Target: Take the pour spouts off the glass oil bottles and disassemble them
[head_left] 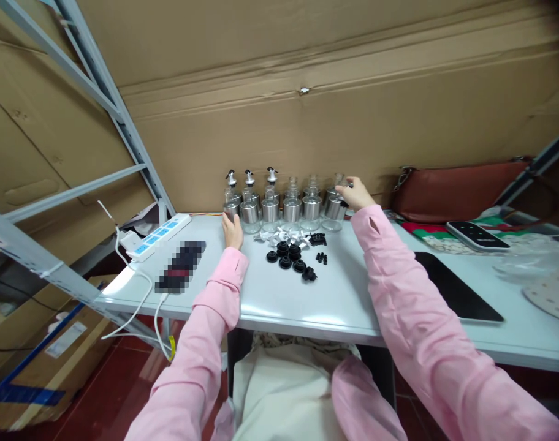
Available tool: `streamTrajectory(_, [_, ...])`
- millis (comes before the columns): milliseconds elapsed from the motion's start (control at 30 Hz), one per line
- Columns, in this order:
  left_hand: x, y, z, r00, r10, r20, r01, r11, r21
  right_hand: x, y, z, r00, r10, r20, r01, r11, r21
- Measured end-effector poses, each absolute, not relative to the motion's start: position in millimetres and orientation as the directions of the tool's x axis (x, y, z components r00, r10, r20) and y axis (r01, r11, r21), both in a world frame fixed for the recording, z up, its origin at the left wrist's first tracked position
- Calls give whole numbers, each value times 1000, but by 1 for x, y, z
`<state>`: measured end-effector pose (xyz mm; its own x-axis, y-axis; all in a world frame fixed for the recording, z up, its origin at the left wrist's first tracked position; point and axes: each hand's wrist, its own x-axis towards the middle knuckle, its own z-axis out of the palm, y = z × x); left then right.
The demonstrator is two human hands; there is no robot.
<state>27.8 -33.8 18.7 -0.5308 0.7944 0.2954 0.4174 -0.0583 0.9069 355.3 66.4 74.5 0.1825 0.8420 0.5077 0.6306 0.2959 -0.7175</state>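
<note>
Two rows of glass bottles with steel sleeves (270, 211) stand along the back of the table. Several in the rear row carry silver-and-black pour spouts (249, 178). My left hand (232, 231) rests against the leftmost front bottle (231, 208), its fingers stretched out. At the right end, my right hand (357, 195) grips the upper part of a slightly tilted bottle (333, 213); a small dark piece shows by its fingers. In front of the rows lie silver spout parts (286, 236), black ridged stoppers (285, 252) and small black pieces (322, 258).
A white power strip (162, 236) and a blurred-out dark object (181, 267) lie on the left. Right of my arm are a black tablet-like slab (454, 288), a phone-like device (477, 236), a brown bag (449, 191) and clear plastic (528, 260). Cardboard (261, 135) walls the back.
</note>
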Motion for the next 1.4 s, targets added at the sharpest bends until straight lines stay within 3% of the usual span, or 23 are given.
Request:
streamTrajectory(100, [28,-31,13,-546,772,324,444,-61,894,344,58,76,294,883,365,612,119,-782])
streamTrajectory(200, [26,-27,7,-549,761,346,473,-59,879,339,49,81,286,892,351,600,118,-791])
streamTrajectory(333, [28,-28,5,-532,713,455,560,-106,821,335,38,94,364,746,558,599,272,-753])
streamTrajectory(400, [37,-36,12,-392,664,636,698,-236,677,327,26,102,372,601,708,619,408,-672])
streamTrajectory(467, [52,-47,25,-110,592,798,799,-424,426,312,8,106,351,519,779,620,495,-609])
streamTrajectory(567, [81,-67,43,173,486,857,811,-564,156,285,-28,100,198,532,823,595,602,-532])
streamTrajectory(633, [98,-76,48,266,455,850,784,-615,83,272,-48,90,-14,550,835,558,697,-450])
streamTrajectory(733, [109,-79,46,330,474,816,754,-652,74,263,-66,74,-200,515,834,468,798,-380])
streamTrajectory(900, [108,-75,38,363,569,737,737,-659,146,266,-71,61,-238,544,804,334,824,-459])
streamTrajectory(967, [109,-76,38,342,576,743,742,-650,162,266,-73,60,-272,522,808,330,840,-431])
streamTrajectory(1100, [114,-79,37,332,572,750,781,-613,122,266,-75,58,-364,465,807,448,847,-287])
streamTrajectory(1267, [114,-79,36,413,521,747,803,-595,-29,266,-77,58,-421,452,786,700,713,-35])
streamTrajectory(1333, [116,-80,37,444,471,762,794,-601,-92,264,-76,58,-399,472,786,725,687,-45])
streamTrajectory(1400, [118,-81,39,450,418,789,788,-602,-129,263,-75,58,-302,518,800,732,664,-153])
